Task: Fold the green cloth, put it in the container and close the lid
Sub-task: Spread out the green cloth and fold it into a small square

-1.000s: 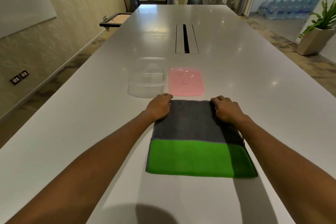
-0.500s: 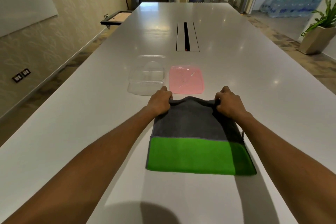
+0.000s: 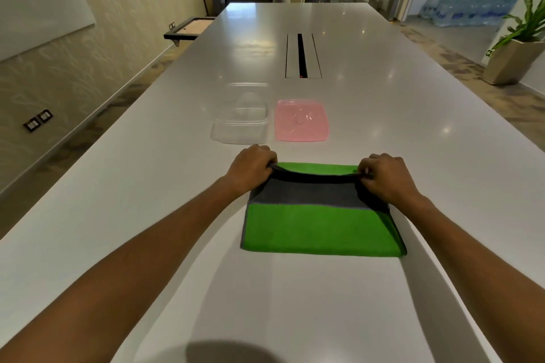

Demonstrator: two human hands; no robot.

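The green cloth [image 3: 321,228] lies on the white table, green face up near me with a grey band across its far part. My left hand [image 3: 252,169] pinches its far left corner and my right hand [image 3: 385,175] pinches its far right corner. Both hold the far edge lifted off the table and curled toward me, which bares a green strip beyond it. Just past the hands stand a clear open container [image 3: 240,122] on the left and a pink square lid [image 3: 300,120] lying flat to its right.
A long cable slot [image 3: 301,55] runs down the table's middle beyond the lid. The white table [image 3: 413,115] stretches far ahead. A potted plant [image 3: 519,53] stands on the floor to the right, and the left table edge runs along a wall.
Both hands gripped the cloth's far edge, raised it and drew it back toward me. The grey area looks shorter and a green strip shows beyond the fold.
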